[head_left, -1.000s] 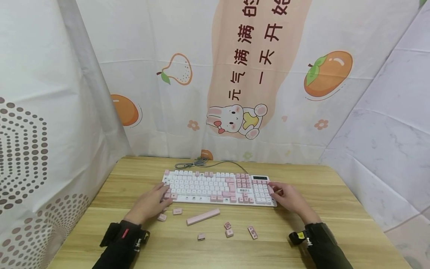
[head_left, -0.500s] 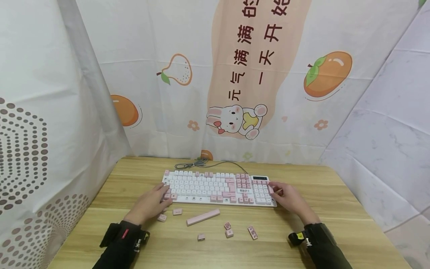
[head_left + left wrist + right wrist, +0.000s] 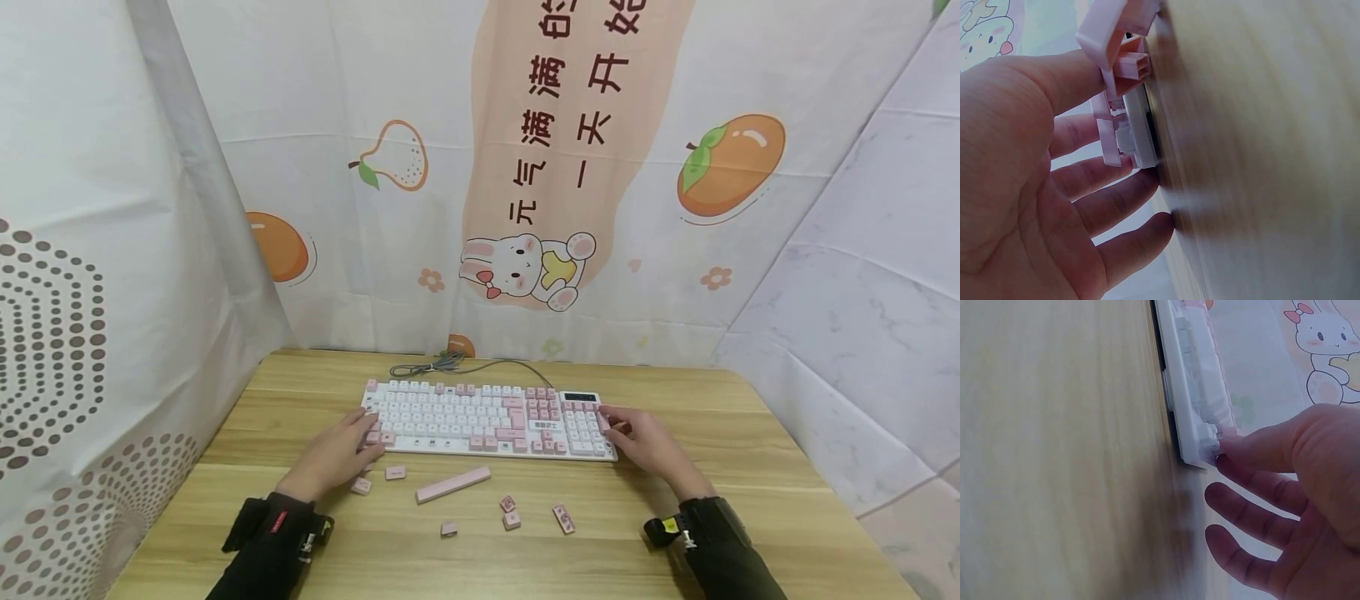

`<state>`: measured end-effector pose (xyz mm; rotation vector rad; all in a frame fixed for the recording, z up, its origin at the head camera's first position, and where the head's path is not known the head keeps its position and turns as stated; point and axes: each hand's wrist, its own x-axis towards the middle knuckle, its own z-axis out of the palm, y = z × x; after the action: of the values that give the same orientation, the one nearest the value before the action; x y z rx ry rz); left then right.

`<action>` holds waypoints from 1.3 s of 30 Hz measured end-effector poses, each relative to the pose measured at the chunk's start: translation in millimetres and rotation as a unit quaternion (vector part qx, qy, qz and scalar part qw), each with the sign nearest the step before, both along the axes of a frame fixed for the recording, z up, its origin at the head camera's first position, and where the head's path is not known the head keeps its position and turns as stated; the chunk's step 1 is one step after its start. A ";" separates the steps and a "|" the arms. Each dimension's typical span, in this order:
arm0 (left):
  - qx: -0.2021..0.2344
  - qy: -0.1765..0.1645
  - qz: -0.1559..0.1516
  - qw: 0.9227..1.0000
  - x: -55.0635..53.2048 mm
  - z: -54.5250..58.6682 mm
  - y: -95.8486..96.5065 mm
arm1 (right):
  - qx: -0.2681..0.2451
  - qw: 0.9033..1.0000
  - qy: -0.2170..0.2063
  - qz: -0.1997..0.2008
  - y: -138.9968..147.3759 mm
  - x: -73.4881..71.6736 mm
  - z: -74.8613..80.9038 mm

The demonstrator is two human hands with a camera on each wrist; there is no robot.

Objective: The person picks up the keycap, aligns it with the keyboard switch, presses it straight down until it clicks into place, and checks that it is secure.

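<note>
A pink-and-white keyboard [image 3: 442, 417] lies on the wooden table. At its left end rests my left hand [image 3: 333, 457], fingers spread along the side edge and thumb near the front corner. In the left wrist view the thumb [image 3: 1075, 78] is partly behind a loose pink keycap [image 3: 1125, 62], whose hollow underside shows. My right hand [image 3: 645, 440] touches the keyboard's right end with relaxed fingers. Its thumb tip [image 3: 1230, 445] and index fingertip meet the end near a pink key in the right wrist view; the other fingers hang free beside it.
In front of the keyboard lie a long pink spacebar [image 3: 453, 484] and several small pink keycaps, among them one near the middle [image 3: 512, 520] and a longer one [image 3: 563, 518]. A coiled grey cable [image 3: 427, 367] lies behind, before a printed curtain [image 3: 360, 250].
</note>
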<state>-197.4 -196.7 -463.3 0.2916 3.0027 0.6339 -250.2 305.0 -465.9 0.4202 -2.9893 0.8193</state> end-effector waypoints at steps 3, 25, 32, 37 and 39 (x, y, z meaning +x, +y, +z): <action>0.002 0.001 -0.001 1.000 -0.5 -0.8 0.3 | -0.001 1.000 0.005 0.005 0.4 0.4 -0.3; 0.004 0.007 -0.008 1.000 -0.3 0.6 1.6 | 0.020 0.999 0.048 0.011 2.2 0.7 -5.6; 0.003 0.006 -0.008 1.000 -0.5 -0.1 1.9 | 0.066 0.995 0.069 0.037 -2.6 7.1 0.3; 0.002 0.004 -0.002 1.000 -0.9 -2.5 -0.1 | 0.085 0.993 0.065 0.055 -5.5 10.3 3.2; 0.002 0.005 -0.002 1.000 -0.7 -3.3 -0.8 | 0.096 0.992 0.054 0.060 -5.9 11.6 4.1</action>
<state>-198.1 -197.5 -466.6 0.3005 3.0110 0.6389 -238.6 299.1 -461.8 0.6342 -2.9743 0.4970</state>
